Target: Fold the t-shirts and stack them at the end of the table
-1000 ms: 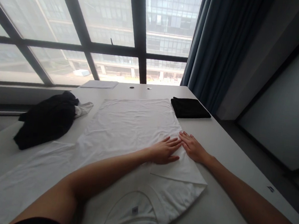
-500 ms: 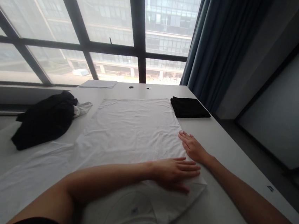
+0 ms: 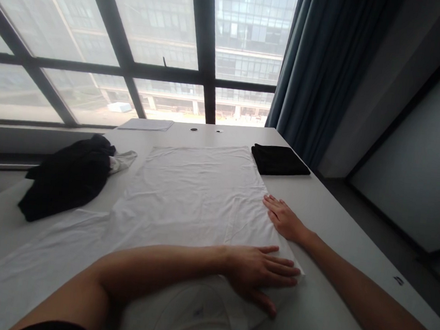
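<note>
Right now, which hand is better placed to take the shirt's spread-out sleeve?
Left, likely. The left hand presses the white T-shirt near its right corner, its arm across the cloth; the right hand lies flat on the right edge, farther from the sleeve.

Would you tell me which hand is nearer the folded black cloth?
Right. The right hand lies in front of the folded black cloth; the left hand rests farther back, on the white shirt.

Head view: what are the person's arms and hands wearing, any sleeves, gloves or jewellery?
The left hand and right hand are bare: no gloves, rings or watch visible. Both forearms are uncovered; a black sleeve edge shows at the left upper arm.
</note>
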Motion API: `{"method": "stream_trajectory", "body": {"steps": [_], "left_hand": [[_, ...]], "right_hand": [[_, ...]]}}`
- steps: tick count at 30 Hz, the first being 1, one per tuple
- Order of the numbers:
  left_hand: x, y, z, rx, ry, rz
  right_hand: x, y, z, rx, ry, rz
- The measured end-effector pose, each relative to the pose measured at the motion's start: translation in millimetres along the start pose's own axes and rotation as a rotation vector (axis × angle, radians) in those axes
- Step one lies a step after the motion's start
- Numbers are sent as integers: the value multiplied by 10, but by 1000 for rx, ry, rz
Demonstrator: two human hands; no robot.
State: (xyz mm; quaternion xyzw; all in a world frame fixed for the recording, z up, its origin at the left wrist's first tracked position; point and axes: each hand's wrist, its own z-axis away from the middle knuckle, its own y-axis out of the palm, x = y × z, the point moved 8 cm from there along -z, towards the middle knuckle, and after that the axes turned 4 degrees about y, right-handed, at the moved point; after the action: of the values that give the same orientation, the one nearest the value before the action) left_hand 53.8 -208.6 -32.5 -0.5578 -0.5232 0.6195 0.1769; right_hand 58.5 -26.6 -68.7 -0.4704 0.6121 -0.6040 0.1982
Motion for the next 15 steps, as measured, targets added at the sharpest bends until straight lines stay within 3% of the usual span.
{"method": "stream_trajectory", "body": {"steps": [5,10,15], "left_hand": [[3,8,-16,-14,21,15],[12,-102,-57,-82,-3,-40],[-6,-12,-77,-28,-22,-105]], "right_hand": [[0,-1,-1,-4,3,0],[0,2,-3,-8,-10,8],[14,-12,3,-12,-11,0]]}}
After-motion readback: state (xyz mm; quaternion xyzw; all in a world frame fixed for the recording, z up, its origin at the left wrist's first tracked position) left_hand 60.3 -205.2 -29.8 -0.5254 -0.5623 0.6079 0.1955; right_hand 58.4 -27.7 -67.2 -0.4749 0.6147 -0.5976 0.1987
